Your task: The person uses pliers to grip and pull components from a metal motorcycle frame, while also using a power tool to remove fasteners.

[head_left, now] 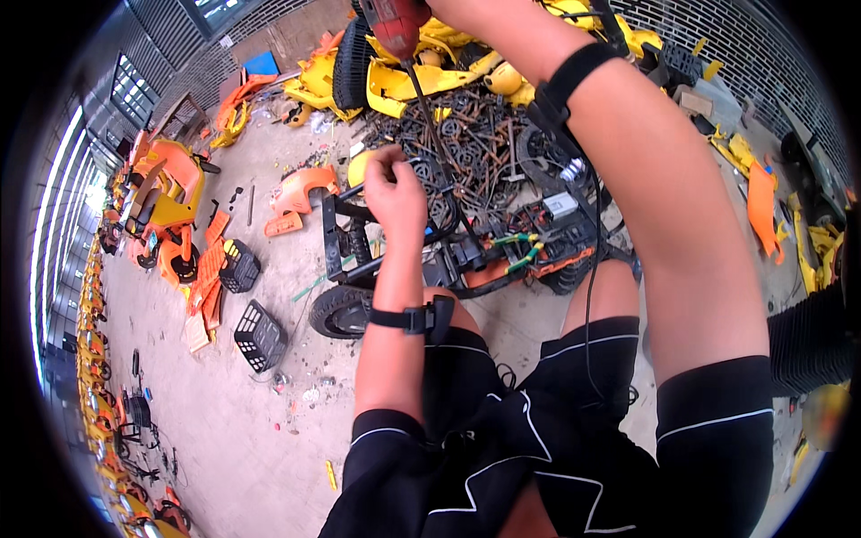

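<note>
My right hand (443,13) is raised at the top edge, closed on a red power drill (391,22) whose long dark extension (425,112) points down toward a stripped black scooter chassis (359,269). My left hand (393,186) is closed, fingers curled, just above the chassis and left of the extension; anything inside them is hidden. A yellow round piece shows behind those fingers. The chassis carries black blocks, green-and-yellow cable sleeves (525,251), a silver box (560,205) and a black tyre (334,311) beside my left forearm.
Dark metal parts (484,134) are heaped behind the chassis, with yellow panels (399,90) beyond. Orange panels (300,193) and black baskets (258,336) lie left on concrete. A row of yellow scooters (94,359) lines the far left. More orange and yellow pieces (762,206) are right.
</note>
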Available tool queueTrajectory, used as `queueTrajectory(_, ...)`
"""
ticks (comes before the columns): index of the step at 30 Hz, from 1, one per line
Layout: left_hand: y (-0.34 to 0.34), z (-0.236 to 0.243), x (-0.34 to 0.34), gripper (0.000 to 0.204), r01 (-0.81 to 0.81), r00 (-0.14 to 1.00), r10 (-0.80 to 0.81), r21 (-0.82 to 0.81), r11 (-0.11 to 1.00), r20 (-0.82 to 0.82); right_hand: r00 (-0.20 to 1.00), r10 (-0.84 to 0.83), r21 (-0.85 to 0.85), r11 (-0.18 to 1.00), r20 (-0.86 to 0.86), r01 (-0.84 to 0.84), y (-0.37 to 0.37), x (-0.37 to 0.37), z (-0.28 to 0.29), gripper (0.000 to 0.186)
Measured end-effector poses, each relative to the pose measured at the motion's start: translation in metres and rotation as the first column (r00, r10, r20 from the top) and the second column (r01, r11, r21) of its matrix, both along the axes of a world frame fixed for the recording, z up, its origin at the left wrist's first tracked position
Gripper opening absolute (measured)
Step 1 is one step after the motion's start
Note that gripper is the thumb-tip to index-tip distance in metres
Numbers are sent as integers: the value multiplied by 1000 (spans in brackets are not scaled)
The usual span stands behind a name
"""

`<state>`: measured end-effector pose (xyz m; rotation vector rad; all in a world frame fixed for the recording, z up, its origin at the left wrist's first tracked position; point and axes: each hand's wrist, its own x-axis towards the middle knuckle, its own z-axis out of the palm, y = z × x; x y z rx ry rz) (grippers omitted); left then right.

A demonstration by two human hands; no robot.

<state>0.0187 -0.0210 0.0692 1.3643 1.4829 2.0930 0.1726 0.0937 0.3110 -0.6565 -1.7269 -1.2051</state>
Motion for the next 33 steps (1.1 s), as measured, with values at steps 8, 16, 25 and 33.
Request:
queueTrajectory(8, 13, 247, -1, 60, -196, 715, 386, 362, 911, -583, 996, 69, -289, 956, 49, -52, -25, -9, 4, 35)
queueTrajectory(16, 71, 287, 4, 39, -164, 789, 252, 203, 965, -560, 986, 155, -191, 972, 63, -141, -11, -11, 2, 27)
queueTrajectory(25, 80, 276, -14, 44, -157, 793, 348, 384, 910, -500, 972, 230, -125, 967, 43, -223, 22, -26, -3, 36)
queueTrajectory(33, 73, 269, -22, 47, -265, 677, 364, 250, 931, -640, 959, 278, -205, 943, 57, -262, 41, -36, -8, 31)
